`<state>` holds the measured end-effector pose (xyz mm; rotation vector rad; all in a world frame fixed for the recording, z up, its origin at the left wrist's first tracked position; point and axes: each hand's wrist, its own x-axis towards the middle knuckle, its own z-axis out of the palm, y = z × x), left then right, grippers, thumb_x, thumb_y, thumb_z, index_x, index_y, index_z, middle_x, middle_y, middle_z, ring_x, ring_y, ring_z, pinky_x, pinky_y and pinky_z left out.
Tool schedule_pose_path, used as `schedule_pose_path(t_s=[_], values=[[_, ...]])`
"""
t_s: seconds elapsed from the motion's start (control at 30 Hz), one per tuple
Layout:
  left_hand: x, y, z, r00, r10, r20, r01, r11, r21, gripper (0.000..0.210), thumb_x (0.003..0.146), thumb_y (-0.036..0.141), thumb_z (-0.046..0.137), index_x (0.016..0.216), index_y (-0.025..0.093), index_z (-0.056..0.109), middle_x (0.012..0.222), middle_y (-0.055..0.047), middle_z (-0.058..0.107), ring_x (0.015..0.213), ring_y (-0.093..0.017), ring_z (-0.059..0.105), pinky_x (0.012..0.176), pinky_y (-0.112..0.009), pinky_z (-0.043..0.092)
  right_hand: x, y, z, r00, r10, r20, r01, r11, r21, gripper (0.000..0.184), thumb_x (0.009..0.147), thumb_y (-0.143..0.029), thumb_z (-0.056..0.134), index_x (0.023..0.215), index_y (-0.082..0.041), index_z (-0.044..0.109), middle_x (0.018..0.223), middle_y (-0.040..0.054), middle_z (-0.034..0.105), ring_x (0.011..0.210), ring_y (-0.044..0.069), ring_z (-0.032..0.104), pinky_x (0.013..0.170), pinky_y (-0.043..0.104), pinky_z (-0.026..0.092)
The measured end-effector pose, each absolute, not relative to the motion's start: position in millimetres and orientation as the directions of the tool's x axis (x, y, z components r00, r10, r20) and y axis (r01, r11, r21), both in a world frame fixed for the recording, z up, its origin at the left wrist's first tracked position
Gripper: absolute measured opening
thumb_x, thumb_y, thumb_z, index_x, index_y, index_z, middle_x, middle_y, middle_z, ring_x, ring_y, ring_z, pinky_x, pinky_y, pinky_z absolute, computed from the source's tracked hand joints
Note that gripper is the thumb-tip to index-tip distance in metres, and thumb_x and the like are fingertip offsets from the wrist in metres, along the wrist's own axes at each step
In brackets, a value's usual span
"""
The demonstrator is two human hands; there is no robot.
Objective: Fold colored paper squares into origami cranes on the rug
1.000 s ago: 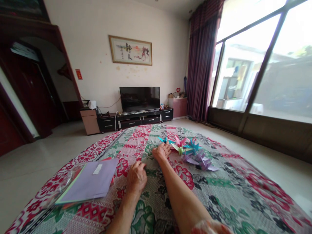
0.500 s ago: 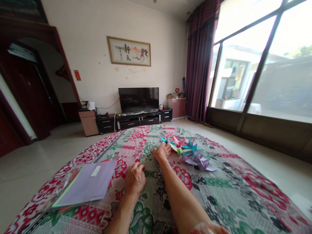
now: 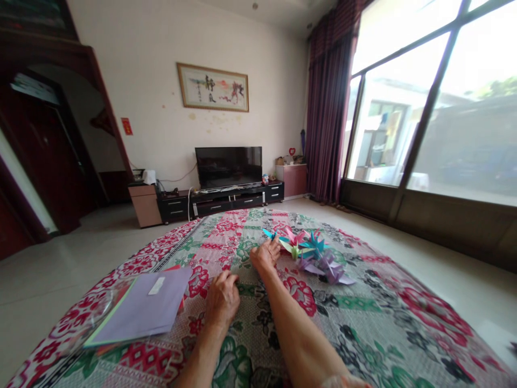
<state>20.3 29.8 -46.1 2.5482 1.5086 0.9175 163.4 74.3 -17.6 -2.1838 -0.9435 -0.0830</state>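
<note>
My right hand reaches forward over the table. Its fingers are closed at a blue paper crane, whose lower part they hide. Just right of it stand a pink paper crane, a light green paper crane and another blue paper crane. Purple paper cranes sit nearer to me. My left hand rests on the patterned cloth, fingers curled in, with nothing visible in them.
A stack of coloured paper, purple on top with a white label, lies left of my left hand, partly in clear plastic. The floral tablecloth covers the round table. Beyond it are a television and a low black cabinet.
The view has shifted slightly. Both hands keep nearly the same places on the table, and the right hand stays at the blue paper crane.
</note>
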Motion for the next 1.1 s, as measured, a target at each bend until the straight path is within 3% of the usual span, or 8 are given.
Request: schedule_pose_path(t_s=[0.23,0.33,0.5,0.7,0.9,1.1], values=[[21,29,-44,0.358,0.812,0.46,0.771,-0.535,0.345,0.034,0.077,0.008,0.039,0.094,0.015,0.068,0.101,-0.01,0.063,0.1,-0.02,0.057,0.091,-0.03,0.043,146,66,-22,0.688,0.647,0.329,0.656,-0.36,-0.663,0.054,0.07,-0.015,0.047,0.122,0.002,0.048,0.142,0.0277,0.023,0.128,0.04,0.026,0.096,0.051,0.028],[22,30,-44,0.312,0.806,0.504,0.736,-0.54,0.408,0.038,0.076,0.004,0.036,0.097,0.014,0.065,0.103,-0.009,0.064,0.099,-0.018,0.058,0.092,-0.029,0.043,134,61,-23,0.63,0.71,0.315,0.632,-0.232,-0.74,0.048,0.07,-0.01,0.046,0.117,-0.003,0.053,0.14,0.0245,0.031,0.127,0.035,0.03,0.098,0.046,0.03],[17,21,-29,0.17,0.802,0.572,0.742,-0.486,0.461,0.04,0.078,0.004,0.033,0.102,0.014,0.064,0.102,-0.009,0.064,0.098,-0.017,0.058,0.091,-0.026,0.044,112,51,-20,0.457,0.848,0.269,0.589,-0.061,-0.806,0.031,0.071,-0.008,0.045,0.095,-0.011,0.065,0.1,0.0132,0.063,0.093,0.021,0.058,0.081,0.026,0.043],[-23,13,9,0.072,0.805,0.589,0.877,-0.332,0.347,0.034,0.079,0.011,0.04,0.101,0.018,0.065,0.098,-0.008,0.065,0.096,-0.02,0.057,0.088,-0.029,0.044,70,38,-19,0.288,0.942,0.17,0.501,0.003,-0.865,0.024,0.074,-0.011,0.049,0.088,-0.016,0.068,0.074,0.0037,0.067,0.073,0.015,0.061,0.067,0.021,0.044],[-93,15,17,-0.104,0.928,0.359,0.958,-0.003,0.287,0.037,0.077,0.015,0.041,0.106,0.019,0.064,0.108,-0.01,0.064,0.097,-0.024,0.058,0.086,-0.033,0.043,21,32,-24,0.174,0.983,0.053,0.425,-0.026,-0.905,0.031,0.073,-0.007,0.041,0.091,-0.013,0.066,0.056,-0.001,0.062,0.048,0.01,0.055,0.047,0.017,0.04],[-118,11,-5,-0.099,0.966,0.238,0.968,0.038,0.249,0.049,0.079,0.049,0.044,0.117,0.02,0.057,0.121,-0.012,0.056,0.112,-0.031,0.048,0.091,-0.044,0.039,6,30,-21,0.184,0.975,0.129,0.468,0.029,-0.884,0.024,0.069,-0.008,0.047,0.076,-0.016,0.068,0.063,0.0015,0.064,0.061,0.013,0.057,0.058,0.019,0.041]])
